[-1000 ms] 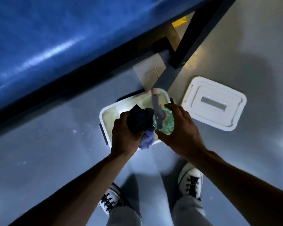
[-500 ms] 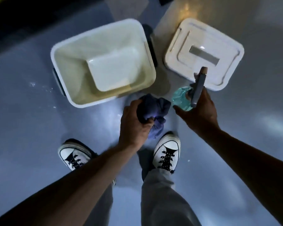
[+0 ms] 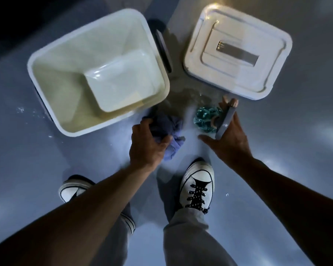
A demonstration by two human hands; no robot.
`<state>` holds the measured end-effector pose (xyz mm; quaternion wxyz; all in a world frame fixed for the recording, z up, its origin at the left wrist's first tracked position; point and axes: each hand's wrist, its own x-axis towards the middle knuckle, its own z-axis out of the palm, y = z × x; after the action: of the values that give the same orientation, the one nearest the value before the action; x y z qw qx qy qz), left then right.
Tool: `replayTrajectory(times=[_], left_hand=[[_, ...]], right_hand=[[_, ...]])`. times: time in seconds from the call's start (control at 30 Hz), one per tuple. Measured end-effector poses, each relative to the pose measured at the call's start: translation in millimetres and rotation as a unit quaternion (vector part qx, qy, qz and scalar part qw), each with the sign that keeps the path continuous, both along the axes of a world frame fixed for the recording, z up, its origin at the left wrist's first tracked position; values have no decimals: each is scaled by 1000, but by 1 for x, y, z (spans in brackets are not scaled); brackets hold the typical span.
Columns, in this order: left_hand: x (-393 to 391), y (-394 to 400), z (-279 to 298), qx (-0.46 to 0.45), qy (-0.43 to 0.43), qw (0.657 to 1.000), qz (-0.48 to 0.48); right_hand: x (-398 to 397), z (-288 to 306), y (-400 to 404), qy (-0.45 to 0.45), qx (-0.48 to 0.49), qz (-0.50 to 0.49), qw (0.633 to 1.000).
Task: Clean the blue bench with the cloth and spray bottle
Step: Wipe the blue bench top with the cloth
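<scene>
The left hand is curled around a bunched blue-purple cloth, with the fingers wrapped over its top and a loose fold hanging out below the thumb side. The right hand holds a spray bottle: the thumb reaches out to the left beneath it, the fingers wrap up around the neck, and fingertips show past the far side of the grey trigger head. The bottle's body is clear and filled with teal liquid, and it points toward the left, just beside the cloth but not touching it. Both hands hang above the floor, which is grey-blue and glossy with pale reflections.

Just beyond the left hand sits an open white tub with a paler raised rectangle in its bottom; the cloth lies close to its near corner. A dark handle runs along the tub's right side. To the right of that, beyond the right hand, a white lid lies flat on the floor with a grey rectangular strip at its centre.

Below the hands, two white sneakers with black laces stand on the floor, the right one in plain sight and the left one partly hidden by the forearm. Grey trousers cover the legs. The blue bench is out of the picture.
</scene>
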<state>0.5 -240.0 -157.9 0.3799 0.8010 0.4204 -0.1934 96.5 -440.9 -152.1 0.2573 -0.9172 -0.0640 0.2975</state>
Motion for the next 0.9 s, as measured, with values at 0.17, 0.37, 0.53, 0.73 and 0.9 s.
replayTrajectory(times=[0.17,0.37,0.53,0.73,0.9], left_hand=[[50,2,62,-13,-83,996,8],[146,-2,100,-51,-174,983,-36],[233,-12,81,-49,-159,984,-58],[274,-30,16,20,6,997,-74],[273,-30,-26,48,16,999,-13]], right_hand=[[18,24,-21,3,-50,-20,999],[70,46,-30,1,-38,-155,987],[126,33,-35,20,-9,-275,961],[168,-8,-52,75,4,-430,900],[178,-39,-63,102,15,-463,880]])
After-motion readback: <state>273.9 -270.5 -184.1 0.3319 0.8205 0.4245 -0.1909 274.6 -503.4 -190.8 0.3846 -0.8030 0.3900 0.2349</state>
